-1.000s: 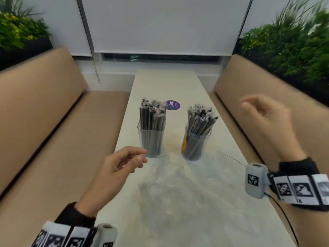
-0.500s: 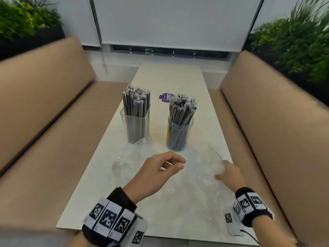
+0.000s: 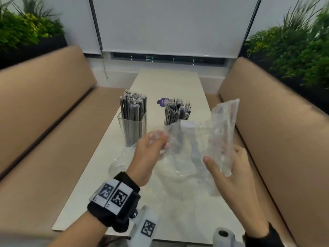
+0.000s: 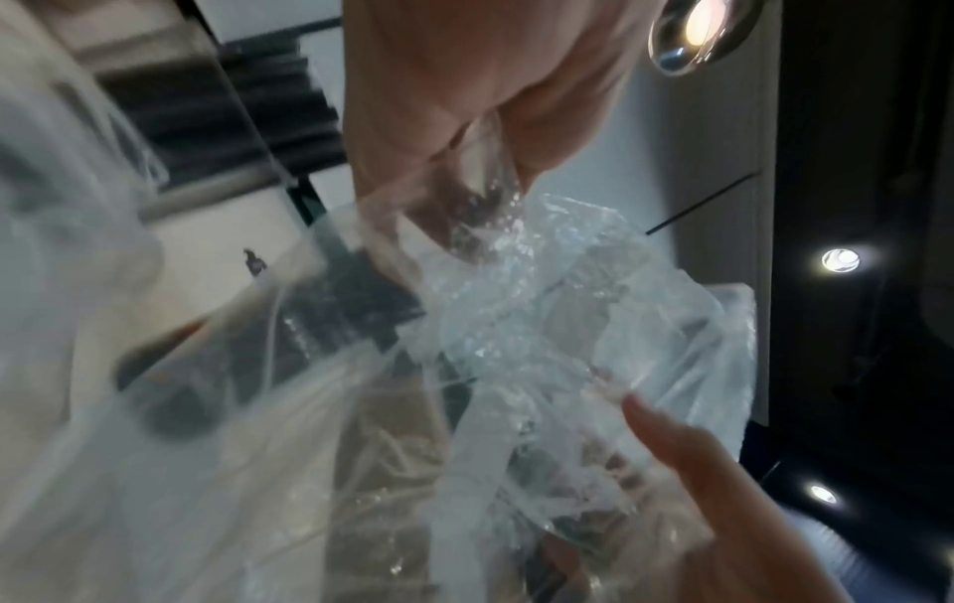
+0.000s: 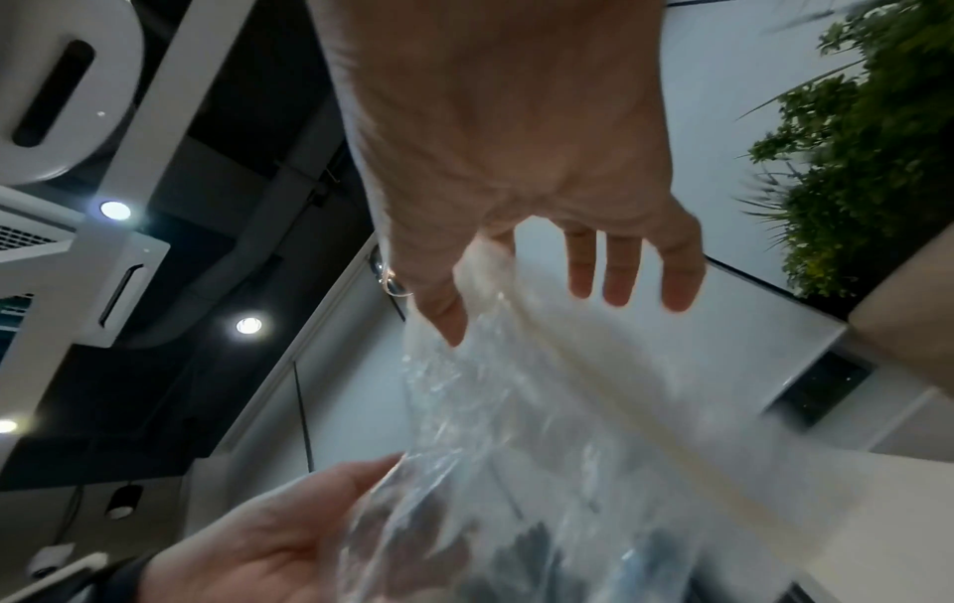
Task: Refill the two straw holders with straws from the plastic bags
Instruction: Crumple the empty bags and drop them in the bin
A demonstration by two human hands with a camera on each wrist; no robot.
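Note:
Two clear straw holders stand mid-table, packed with dark wrapped straws. The square left holder is in plain sight; the right holder is partly hidden behind plastic. I hold a crumpled clear plastic bag up over the table between both hands. My left hand grips its bunched left end, fingers curled round the film. At the right end, my right hand pinches the bag between thumb and forefinger, its other fingers straight. No straws show inside the bag.
More clear plastic lies on the pale table near the left holder. A purple round sticker sits behind the holders. Tan bench seats flank the table on both sides, with planters behind them.
Both hands came down onto the plastic lying flat on the table, took hold of it and lifted it. The head view has also shifted back from the holders.

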